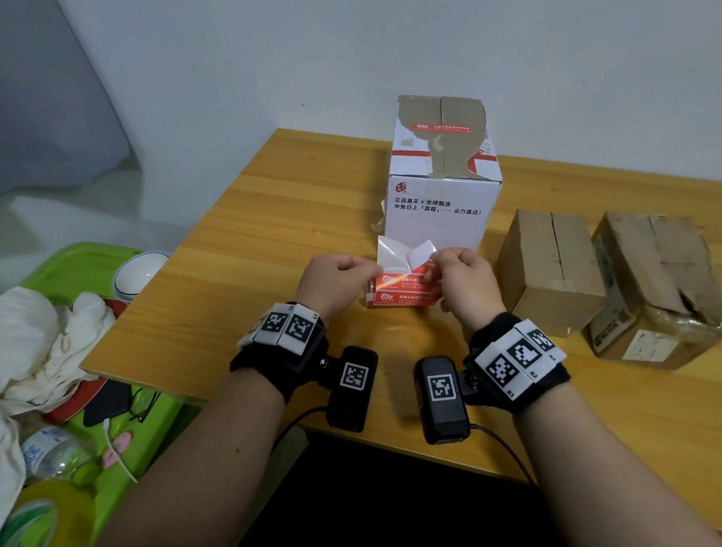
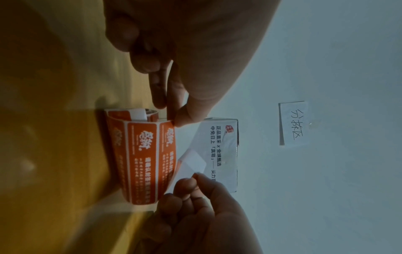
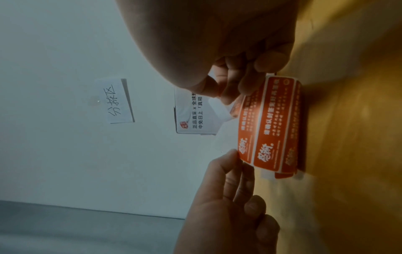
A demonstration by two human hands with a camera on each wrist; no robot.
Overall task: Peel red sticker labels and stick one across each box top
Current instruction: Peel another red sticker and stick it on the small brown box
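**Label peel in progress at the near edge of the white box**

I hold the label roll (image 1: 397, 288) low over the bench (image 1: 236, 270), just in front of the white box (image 1: 440, 210), so the strip needs only a short lift to the box tops. My left hand (image 1: 336, 277) pinches the left end of the roll between thumb and fingers (image 2: 162, 89); this anchors the backing so that it cannot follow the pull. My right hand (image 1: 466, 283) has its fingers clamped on the white peeled flap (image 1: 423, 253), which curls up and away from the red labels. I judge that this separates one label from its liner.

The white box already carries a red label (image 1: 441, 129) across its top seam. The two brown cartons (image 1: 549, 265) (image 1: 653, 288) to the right show bare tops, so I judge them still to be done. They stand near my right hand, presumably for reach.
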